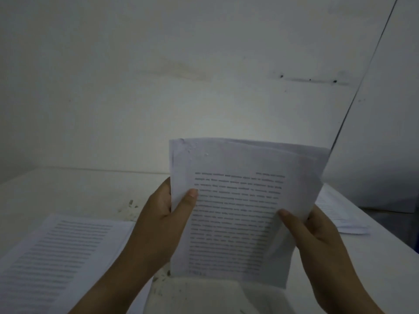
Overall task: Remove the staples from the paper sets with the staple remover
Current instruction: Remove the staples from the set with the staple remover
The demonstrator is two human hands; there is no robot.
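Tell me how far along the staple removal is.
Apparently done: the held paper set shows puncture marks at its top-left corner, no staple visible. In hand: left hand and right hand grip it upright. Left: left paper stack and right paper stack; their staples can't be judged. No staple remover in view.

I read dim light | pale wall (158, 64), stained, with small dark holes | white speckled table (68, 189) set against it

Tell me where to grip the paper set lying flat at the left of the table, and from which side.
The flat paper set lies on the table, so only an edge can be pinched. Probably take its far right corner, coming from the right; its near end is out of view.
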